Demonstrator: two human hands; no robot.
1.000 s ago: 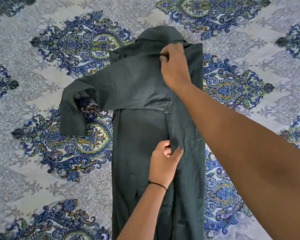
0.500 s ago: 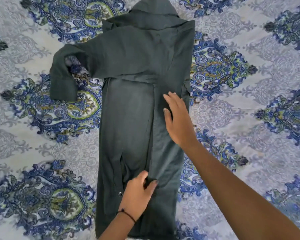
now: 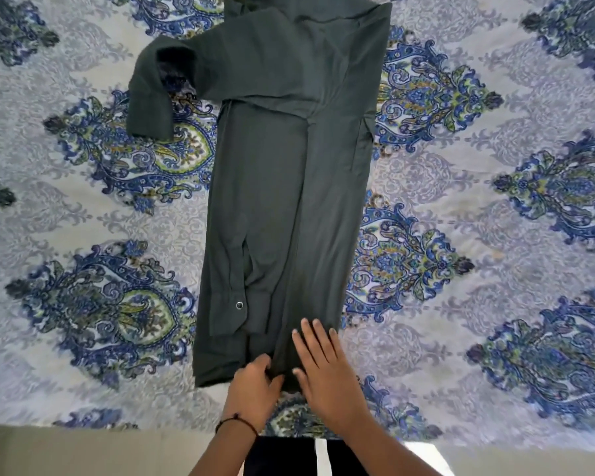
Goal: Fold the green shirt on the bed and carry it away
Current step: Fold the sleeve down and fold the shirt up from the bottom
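The dark green shirt (image 3: 282, 187) lies lengthwise on the bed, both sides folded in to make a long narrow strip. One sleeve (image 3: 172, 73) crosses the chest and sticks out to the left, its cuff bent down. The other sleeve lies along the left side, with a snap button (image 3: 239, 305) showing on its cuff. My left hand (image 3: 255, 379) pinches the inner folded edge at the near hem. Right beside it, my right hand (image 3: 323, 369) presses flat on the hem with straight fingers.
The bed is covered by a white sheet with blue and green paisley medallions (image 3: 461, 207). Its near edge (image 3: 117, 426) runs along the bottom, with beige floor (image 3: 83, 451) below. My dark trousers with a white stripe (image 3: 310, 456) stand against that edge.
My right hand went from the collar down the folded right side to the hem. My left hand slid down the middle fold to the hem. The shirt now sits higher in view.
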